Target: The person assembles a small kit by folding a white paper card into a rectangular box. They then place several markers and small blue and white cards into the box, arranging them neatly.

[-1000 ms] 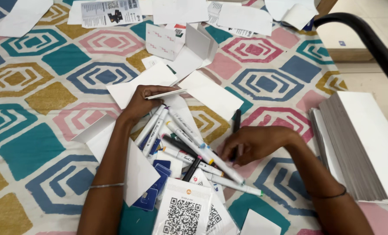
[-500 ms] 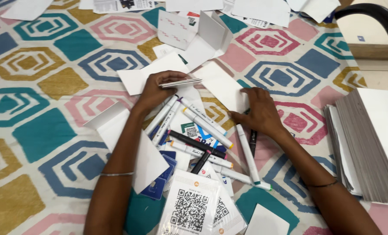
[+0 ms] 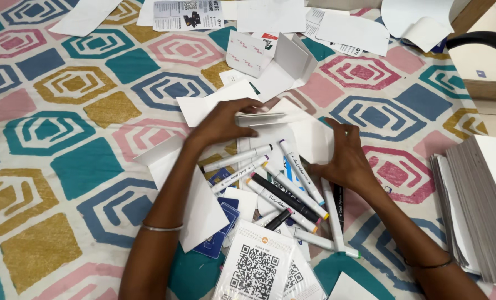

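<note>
My left hand [image 3: 221,123] rests palm down on white paper sheets [image 3: 214,103], its fingertips touching a thin stack of cards [image 3: 262,118]. My right hand [image 3: 345,156] lies flat with fingers spread on a white sheet [image 3: 312,136], just right of several white marker pens [image 3: 292,180] scattered between my arms. A black marker [image 3: 284,197] lies among them. Neither hand grips anything.
A card with a square black-and-white code [image 3: 256,272] lies near the bottom edge, over blue cards [image 3: 217,241]. A thick stack of grey boards [image 3: 479,208] sits at the right. Loose papers and folded white cards [image 3: 276,58] litter the patterned cloth [image 3: 64,144] at the top.
My right hand has let go of the markers it gathered and moved up and right onto the paper. My left hand stays near the card stack. The view has shifted slightly.
</note>
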